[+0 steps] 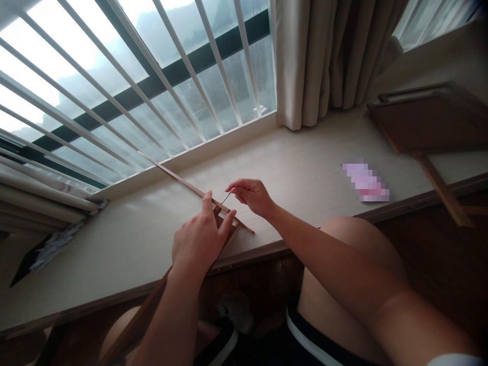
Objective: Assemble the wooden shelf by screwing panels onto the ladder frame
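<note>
My left hand [200, 236] is closed round the joint where two thin brown wooden strips [173, 175] cross on the pale window ledge [305, 168]. One strip runs up and left toward the window; the other slants down past my wrist. My right hand [249, 195] pinches a small thin metal pin [226, 197], its tip pointing at the joint, just right of my left fingers.
A barred window [133, 76] fills the upper left, with curtains [335, 56] at the top middle. A brown wooden frame on a leg [430, 127] rests at the right. A blurred pink object [366, 181] lies on the ledge. My bare knees sit below the ledge's edge.
</note>
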{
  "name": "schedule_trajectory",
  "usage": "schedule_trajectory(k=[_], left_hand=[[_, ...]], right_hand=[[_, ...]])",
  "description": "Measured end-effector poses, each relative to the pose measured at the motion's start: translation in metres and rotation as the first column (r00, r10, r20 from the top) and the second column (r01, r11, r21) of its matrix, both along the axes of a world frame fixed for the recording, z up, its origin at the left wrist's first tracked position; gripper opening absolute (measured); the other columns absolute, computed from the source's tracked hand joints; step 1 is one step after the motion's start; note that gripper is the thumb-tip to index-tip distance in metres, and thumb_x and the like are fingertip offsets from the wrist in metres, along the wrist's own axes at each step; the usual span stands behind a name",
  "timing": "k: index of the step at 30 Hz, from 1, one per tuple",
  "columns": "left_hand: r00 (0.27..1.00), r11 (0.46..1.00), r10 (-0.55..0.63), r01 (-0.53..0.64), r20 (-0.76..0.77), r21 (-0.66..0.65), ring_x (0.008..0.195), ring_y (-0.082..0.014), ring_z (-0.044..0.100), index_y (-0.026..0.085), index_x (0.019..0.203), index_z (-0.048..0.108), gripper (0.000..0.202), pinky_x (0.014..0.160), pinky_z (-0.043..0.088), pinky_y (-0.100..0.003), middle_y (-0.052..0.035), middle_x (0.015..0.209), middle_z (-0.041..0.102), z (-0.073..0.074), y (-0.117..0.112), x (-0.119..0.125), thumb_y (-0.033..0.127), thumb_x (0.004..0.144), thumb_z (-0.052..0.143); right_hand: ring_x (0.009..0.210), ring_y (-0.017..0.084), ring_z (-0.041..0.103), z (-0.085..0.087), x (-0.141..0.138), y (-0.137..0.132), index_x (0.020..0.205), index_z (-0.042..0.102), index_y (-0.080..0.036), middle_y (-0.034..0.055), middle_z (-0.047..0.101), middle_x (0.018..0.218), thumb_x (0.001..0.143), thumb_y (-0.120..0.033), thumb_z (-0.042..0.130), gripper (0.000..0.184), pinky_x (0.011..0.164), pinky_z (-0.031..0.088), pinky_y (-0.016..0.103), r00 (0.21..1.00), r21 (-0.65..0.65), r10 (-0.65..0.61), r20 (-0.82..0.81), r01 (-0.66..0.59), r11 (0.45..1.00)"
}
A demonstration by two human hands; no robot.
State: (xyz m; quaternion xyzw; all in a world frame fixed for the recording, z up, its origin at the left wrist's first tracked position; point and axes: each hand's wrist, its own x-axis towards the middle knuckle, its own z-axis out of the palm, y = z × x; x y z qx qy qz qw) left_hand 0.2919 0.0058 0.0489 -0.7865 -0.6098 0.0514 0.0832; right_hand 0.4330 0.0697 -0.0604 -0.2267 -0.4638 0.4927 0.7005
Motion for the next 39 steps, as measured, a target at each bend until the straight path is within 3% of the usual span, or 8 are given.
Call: schedule_trajectory(k=[15, 39], left_hand=[[1.000, 1.000, -0.006, 0.006, 0.008, -0.003, 0.086, -0.0332, 0.067, 0.023, 0.147, 0.021, 0.074, 0.071, 0.046, -0.039, -0.0134, 0.095, 0.071, -0.0003, 0.0004, -0.0004, 0.067, 0.088, 0.018], [1.000, 1.000, 0.003, -0.003, 0.015, -0.023, 0.086, -0.0328, 0.067, 0.022, 0.147, 0.020, 0.074, 0.072, 0.046, -0.040, -0.0137, 0.096, 0.070, 0.0015, -0.0007, 0.0008, 0.066, 0.088, 0.019]], right_hand=[[0.043, 0.005, 0.036, 0.0004, 0.0091, -0.0008, 0.077, 0.066, -0.012, -0.0061, 0.044, 0.047, 0.085, -0.044, 0.062, 0.034, 0.043, 0.027, 0.020, 0.988, 0.007, 0.072, 0.136, -0.073, 0.997], [0.042, 0.006, 0.036, 0.0040, 0.0085, -0.0010, 0.067, 0.060, -0.013, -0.0051, 0.044, 0.047, 0.084, -0.046, 0.063, 0.037, 0.041, 0.025, 0.020, 0.985, -0.040, 0.127, 0.113, -0.123, 0.992]])
